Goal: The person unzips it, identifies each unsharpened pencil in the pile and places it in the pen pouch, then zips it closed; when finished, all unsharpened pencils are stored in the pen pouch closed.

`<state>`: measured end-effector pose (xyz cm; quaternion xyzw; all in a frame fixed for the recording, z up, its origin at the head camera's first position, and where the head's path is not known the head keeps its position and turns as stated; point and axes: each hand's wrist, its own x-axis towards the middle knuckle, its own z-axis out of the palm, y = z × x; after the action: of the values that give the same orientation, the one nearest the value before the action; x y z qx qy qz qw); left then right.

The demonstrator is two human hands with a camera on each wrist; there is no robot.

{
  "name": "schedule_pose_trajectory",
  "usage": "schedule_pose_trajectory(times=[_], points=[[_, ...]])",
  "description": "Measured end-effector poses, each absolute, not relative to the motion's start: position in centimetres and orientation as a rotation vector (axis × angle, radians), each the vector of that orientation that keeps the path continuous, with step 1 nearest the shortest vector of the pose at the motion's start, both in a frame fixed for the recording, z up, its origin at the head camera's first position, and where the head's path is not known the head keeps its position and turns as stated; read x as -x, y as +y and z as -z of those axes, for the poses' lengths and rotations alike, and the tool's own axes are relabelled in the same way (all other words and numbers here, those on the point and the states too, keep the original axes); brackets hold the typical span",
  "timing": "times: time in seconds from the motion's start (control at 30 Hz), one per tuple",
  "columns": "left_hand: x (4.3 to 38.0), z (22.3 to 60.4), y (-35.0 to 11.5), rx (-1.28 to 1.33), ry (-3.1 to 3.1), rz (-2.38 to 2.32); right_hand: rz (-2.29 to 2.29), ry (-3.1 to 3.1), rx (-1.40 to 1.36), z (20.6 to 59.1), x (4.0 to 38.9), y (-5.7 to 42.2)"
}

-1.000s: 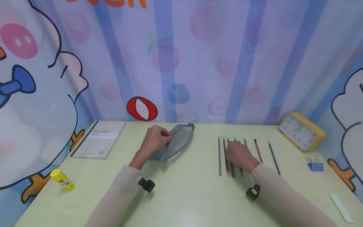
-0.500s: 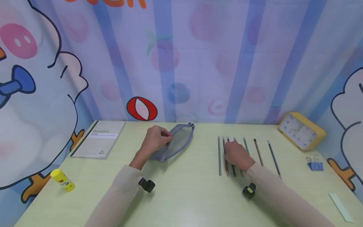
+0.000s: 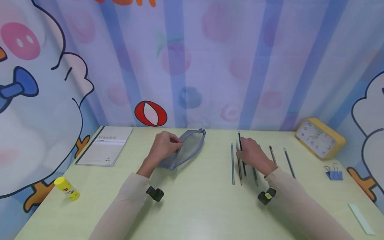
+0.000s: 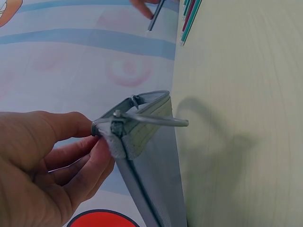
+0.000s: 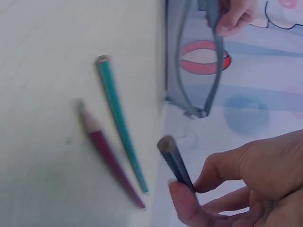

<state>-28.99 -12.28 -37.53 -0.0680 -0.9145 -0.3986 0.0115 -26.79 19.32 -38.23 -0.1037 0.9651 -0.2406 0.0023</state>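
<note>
My left hand (image 3: pixel 163 146) pinches the edge of a grey-blue zip pencil case (image 3: pixel 189 148), whose mouth gapes open. In the left wrist view, thumb and fingers grip the case (image 4: pixel 154 179) at its rim, close to the zip pull (image 4: pixel 161 120). My right hand (image 3: pixel 253 155) holds a dark pencil (image 3: pixel 244 169) raised and tilted above the row, between thumb and fingers. Beneath and beside that hand lie a teal pencil (image 3: pixel 232 166), a red pencil (image 3: pixel 239 171) and a green pencil (image 3: pixel 255 176), partly covered by it.
Further right lie a brown pencil (image 3: pixel 272 155) and a blue-grey pencil (image 3: pixel 289 163). A yellow clock (image 3: pixel 318 138), a blue binder clip (image 3: pixel 334 175) and a pale green strip (image 3: pixel 361 219) occupy the right side. At left are a notebook (image 3: pixel 103 146) and a yellow glue stick (image 3: pixel 66 188).
My right hand has lifted the dark pencil out of the row, upward and slightly away. The left hand still grips the pencil case in the same spot.
</note>
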Motion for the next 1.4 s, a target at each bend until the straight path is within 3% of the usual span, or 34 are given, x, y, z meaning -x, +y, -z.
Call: schedule_pose_trajectory(times=[0.5,1.0,1.4], points=[[28.8,37.6,-11.9,0.206,-2.861,1.246,1.606,2.060,0.386,37.1,26.3,15.6],[28.9,37.3,-11.5,0.184,-2.851,1.225,1.746,1.824,0.351,38.6,29.4,7.6],[28.8,37.4,-11.5,0.201,-2.857,1.179,1.815,1.975,0.199,40.4,31.5,4.2]])
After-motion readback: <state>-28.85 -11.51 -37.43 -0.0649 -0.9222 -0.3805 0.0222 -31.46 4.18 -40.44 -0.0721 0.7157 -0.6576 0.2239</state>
